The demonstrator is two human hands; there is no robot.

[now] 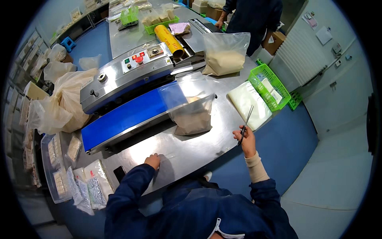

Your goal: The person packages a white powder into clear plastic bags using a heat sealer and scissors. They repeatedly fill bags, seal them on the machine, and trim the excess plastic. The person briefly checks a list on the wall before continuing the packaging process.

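My right hand [247, 141] holds a pair of scissors [246, 121] with dark handles, the blades pointing away from me over a stack of clear plastic bags [252, 104]. At the near part of the steel table [191, 155], my left hand [152, 161] rests on the metal; its fingers are partly hidden, and no object shows in it. Between the hands and farther off, an open-topped clear bag of tan powder [194, 119] stands beside the blue conveyor belt [128, 116] of a band sealer [128, 77]. Another clear bag of powder [223, 61] stands upright beyond it.
A green plastic basket [270, 88] sits at the right table edge. Near my left arm lie a dark phone [119, 173], packaged bags [98, 182] and a clear tub [50, 182]. A yellow roll [169, 41] lies behind the sealer. A co-worker [253, 21] stands at the far side.
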